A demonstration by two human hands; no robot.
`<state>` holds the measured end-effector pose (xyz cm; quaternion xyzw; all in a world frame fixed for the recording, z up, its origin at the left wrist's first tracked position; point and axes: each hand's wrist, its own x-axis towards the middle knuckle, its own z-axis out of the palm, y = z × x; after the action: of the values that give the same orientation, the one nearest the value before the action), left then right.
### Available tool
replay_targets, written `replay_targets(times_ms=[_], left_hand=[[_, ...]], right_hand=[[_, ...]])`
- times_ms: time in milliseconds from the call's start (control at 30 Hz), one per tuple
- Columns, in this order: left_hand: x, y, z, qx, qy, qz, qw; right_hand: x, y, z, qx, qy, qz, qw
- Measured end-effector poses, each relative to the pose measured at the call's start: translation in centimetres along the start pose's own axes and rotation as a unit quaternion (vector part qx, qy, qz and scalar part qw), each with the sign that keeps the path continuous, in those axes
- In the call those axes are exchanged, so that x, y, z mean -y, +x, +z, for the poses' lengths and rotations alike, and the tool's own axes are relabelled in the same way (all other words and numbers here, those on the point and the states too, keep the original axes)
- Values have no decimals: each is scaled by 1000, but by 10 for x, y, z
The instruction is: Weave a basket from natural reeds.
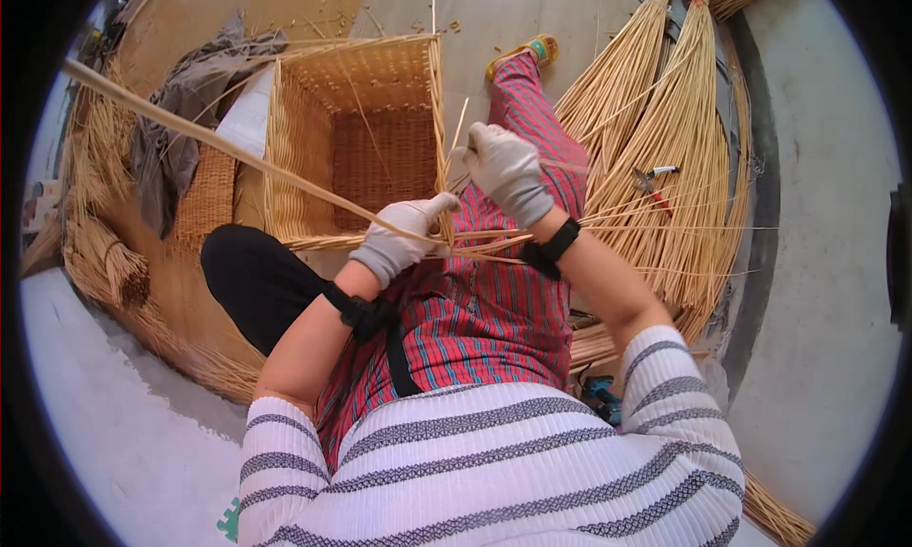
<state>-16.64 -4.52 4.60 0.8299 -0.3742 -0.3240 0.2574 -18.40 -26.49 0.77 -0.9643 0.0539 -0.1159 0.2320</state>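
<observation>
A square wicker basket (385, 172) lies with its open mouth facing up, left of centre in front of me. My left hand (404, 233), in a pale glove, is closed on the basket's near right rim corner. A long thick wicker strand (237, 165) runs from the upper left across the back of that hand. My right hand (508, 172), also gloved, is a raised fist just right of the basket. Thin strands stand close to its fingertips, but what it grips is hidden. Several loose strand ends (494, 246) stick out rightward from the rim corner, under my right wrist.
Large bundles of wicker strands (665, 176) lie at the right, with red-and-white-handled pruning shears (657, 181) on them. Another woven piece (207, 197) and a grey cloth (176, 119) lie left of the basket. More strand bundles (109, 262) line the far left.
</observation>
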Motion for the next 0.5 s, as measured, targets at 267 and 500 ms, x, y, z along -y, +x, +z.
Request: replay_targets(times_ms=[267,500], left_hand=[[30,44,-13,-99,-252,-27,962],[35,77,26,-161,-486,-77,855]], right_hand=[[13,-19,-9,-63,156,-1,986],[40,-51,47,-20,591,315,742]])
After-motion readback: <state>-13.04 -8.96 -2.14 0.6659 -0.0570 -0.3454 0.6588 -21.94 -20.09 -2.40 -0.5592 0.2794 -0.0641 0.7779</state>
